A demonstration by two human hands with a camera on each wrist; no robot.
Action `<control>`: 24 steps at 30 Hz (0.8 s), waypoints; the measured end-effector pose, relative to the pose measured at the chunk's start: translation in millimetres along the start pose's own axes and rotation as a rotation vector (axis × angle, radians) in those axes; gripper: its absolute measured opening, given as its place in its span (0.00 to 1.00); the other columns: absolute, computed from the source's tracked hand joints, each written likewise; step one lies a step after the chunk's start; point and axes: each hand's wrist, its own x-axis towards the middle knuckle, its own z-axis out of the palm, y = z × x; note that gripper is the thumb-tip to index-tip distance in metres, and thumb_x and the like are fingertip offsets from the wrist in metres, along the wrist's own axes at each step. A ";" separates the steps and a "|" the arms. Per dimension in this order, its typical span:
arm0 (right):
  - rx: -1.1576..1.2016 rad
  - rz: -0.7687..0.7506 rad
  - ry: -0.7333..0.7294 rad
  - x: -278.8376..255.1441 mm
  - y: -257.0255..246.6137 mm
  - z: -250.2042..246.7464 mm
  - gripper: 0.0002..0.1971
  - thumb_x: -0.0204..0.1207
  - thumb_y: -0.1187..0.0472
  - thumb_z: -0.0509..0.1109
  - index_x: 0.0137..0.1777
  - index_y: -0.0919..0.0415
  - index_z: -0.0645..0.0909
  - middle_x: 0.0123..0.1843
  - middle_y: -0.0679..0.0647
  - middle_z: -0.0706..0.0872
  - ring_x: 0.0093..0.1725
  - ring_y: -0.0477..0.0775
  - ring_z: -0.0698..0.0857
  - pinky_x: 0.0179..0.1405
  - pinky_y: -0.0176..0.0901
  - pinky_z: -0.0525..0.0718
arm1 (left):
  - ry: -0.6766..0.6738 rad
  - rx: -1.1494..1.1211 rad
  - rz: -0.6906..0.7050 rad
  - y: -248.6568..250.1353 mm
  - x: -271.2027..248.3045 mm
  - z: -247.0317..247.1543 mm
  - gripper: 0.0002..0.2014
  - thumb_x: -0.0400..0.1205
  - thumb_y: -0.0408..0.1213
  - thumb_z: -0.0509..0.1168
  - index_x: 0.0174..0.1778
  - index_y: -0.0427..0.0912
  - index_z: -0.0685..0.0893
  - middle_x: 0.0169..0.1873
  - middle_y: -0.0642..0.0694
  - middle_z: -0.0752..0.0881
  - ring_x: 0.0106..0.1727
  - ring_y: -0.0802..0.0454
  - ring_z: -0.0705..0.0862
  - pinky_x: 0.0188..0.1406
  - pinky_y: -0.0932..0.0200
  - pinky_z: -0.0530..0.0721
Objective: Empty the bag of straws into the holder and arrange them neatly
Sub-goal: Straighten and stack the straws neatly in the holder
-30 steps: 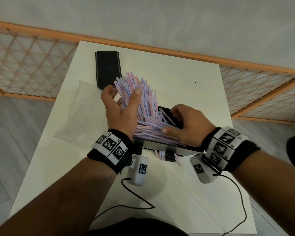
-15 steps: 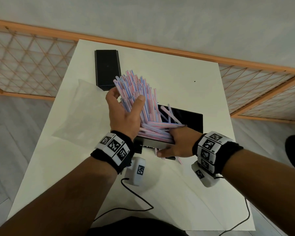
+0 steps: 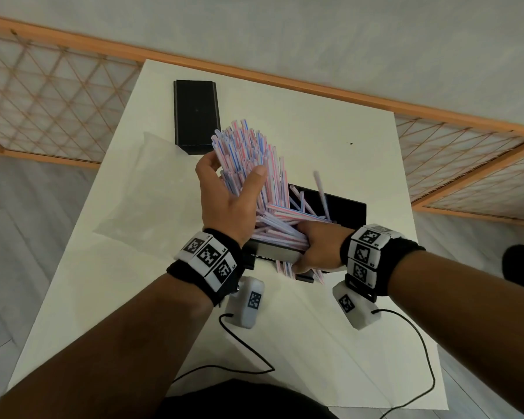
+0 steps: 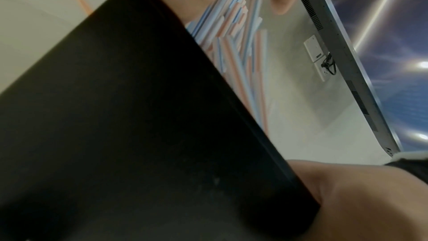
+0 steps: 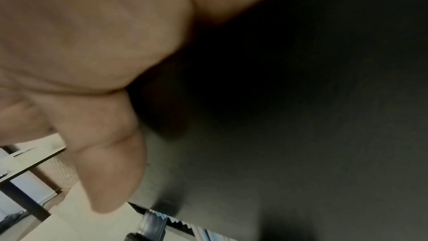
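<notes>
Head cam: right hand (image 3: 316, 247) dropped off the straws (image 3: 248, 164) to grip the holder (image 3: 342, 207) edge at 5 o'clock; left hand (image 3: 224, 201) still clutches the bundle. Steadying before tidying.

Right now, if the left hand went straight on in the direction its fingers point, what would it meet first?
The left hand already grips the straws, so they fill its line. Beyond them, probably the flat black lid lying on the table, though the head view leaves height unclear.

Head looks down; wrist views sit against the holder (image 3: 345, 207)
</notes>
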 end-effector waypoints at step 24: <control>-0.095 -0.070 0.270 -44.0 5.1 -10.8 0.33 0.58 0.21 0.65 0.39 0.52 0.80 0.35 0.49 0.84 0.36 0.49 0.83 0.38 0.47 0.84 | 0.066 -0.098 -0.051 6.3 1.9 1.1 0.26 0.79 0.47 0.67 0.70 0.42 0.71 0.63 0.50 0.81 0.55 0.66 0.86 0.60 0.58 0.86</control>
